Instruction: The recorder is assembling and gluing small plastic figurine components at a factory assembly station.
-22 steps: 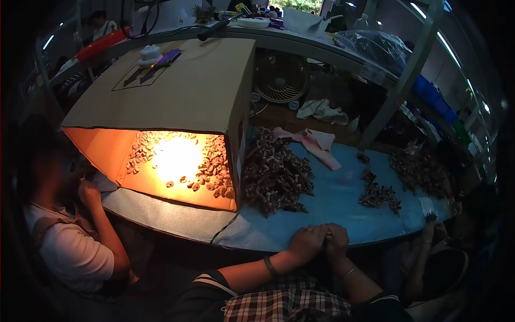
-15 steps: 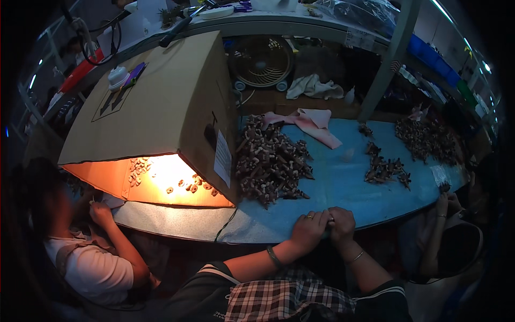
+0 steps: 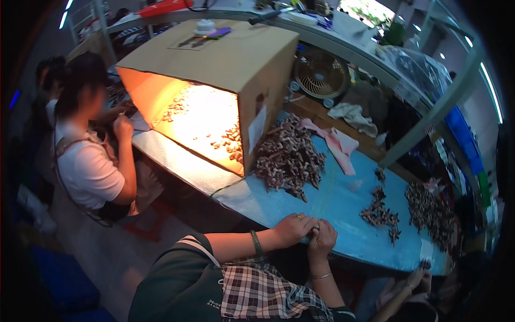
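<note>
My left hand and my right hand meet at the near edge of the blue-covered table. Both are closed, fingertips pinched together around something too small to make out. Just beyond them, to the left, rises a large heap of small knobbly brown-and-pale pieces. Farther right lies a smaller cluster of similar dark pieces. A ring shows on my left hand, and each wrist wears a bracelet.
An open-fronted cardboard box, lit brightly inside, stands left with small pieces in it. Behind are a fan, a pink cloth and a slanted metal post. One person sits left; another's hands work at right beside another heap.
The whole view has swung leftward and tilted, so the box and the left co-worker show more fully. My hands stay together at the table edge, still closed.
</note>
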### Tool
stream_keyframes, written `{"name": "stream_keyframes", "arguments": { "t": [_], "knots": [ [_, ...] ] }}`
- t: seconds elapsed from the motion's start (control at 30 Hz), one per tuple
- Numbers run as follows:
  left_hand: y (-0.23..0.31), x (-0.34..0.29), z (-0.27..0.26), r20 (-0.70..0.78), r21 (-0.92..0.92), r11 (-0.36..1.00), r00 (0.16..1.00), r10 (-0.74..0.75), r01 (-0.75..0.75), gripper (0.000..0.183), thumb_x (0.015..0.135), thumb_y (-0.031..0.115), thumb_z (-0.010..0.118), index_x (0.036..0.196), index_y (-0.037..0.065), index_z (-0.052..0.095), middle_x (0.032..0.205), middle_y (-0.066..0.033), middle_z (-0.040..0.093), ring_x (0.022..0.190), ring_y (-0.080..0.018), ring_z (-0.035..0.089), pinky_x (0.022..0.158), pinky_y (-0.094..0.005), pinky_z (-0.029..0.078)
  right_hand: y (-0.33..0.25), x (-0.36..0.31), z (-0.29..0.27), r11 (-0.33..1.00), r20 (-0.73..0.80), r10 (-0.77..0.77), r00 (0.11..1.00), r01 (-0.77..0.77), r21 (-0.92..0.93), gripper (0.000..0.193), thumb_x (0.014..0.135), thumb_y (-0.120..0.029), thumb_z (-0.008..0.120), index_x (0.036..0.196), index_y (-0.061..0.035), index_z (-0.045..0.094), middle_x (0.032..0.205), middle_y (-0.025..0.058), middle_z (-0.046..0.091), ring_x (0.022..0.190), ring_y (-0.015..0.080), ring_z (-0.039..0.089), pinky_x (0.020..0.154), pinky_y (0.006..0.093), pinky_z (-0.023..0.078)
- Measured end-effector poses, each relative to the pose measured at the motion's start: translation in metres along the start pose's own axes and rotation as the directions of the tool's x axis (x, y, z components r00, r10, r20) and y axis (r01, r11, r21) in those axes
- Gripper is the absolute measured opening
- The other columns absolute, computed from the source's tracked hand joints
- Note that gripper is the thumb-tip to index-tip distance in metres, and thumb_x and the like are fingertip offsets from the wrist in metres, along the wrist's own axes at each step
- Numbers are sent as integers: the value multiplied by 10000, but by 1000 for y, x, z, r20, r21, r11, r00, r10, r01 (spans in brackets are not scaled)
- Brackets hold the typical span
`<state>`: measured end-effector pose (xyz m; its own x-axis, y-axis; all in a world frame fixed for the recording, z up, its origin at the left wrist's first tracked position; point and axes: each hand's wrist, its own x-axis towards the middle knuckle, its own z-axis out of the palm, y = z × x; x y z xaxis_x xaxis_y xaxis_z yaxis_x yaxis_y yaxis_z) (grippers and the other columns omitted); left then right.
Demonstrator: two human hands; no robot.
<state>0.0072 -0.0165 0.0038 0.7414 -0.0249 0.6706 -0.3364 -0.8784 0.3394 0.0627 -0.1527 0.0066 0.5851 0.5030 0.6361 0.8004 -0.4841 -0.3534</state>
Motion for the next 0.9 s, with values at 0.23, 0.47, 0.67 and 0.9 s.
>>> {"name": "stream_keyframes", "arguments": {
  "t": [0.23,0.47,0.67,0.9],
  "knots": [
    [2,-6,22,-30,-108,994,1000,-6,3,227,799,166,562,999,61,538,823,-72,567,758,-248,590,651,-363,469,29,-20,12,999,58,52,997,-52,-12,225,841,-193,541,956,-15,617,910,157,642,890,331,616,743,444,440],
    [-4,-5,36,-19,-158,986,999,48,-50,242,809,156,549,1013,26,536,852,-104,571,796,-275,585,669,-381,477,-2,-4,-9,996,-119,-90,989,91,3,320,960,-226,452,835,3,638,796,167,640,684,353,601,587,421,472],
    [-3,-9,26,-64,-71,997,998,25,-30,186,810,141,535,971,48,546,842,-84,569,783,-262,589,648,-367,476,-5,-5,-7,991,-4,7,1000,-7,134,365,965,-275,440,803,-14,638,771,162,631,673,343,599,603,437,472],
    [-2,0,4,72,-39,996,994,80,-78,303,671,313,640,822,59,574,779,-76,593,754,-272,601,629,-388,495,-39,11,-18,890,25,143,989,-140,435,460,959,-367,479,741,15,611,676,99,606,564,227,548,507,325,434]
  ]
}}
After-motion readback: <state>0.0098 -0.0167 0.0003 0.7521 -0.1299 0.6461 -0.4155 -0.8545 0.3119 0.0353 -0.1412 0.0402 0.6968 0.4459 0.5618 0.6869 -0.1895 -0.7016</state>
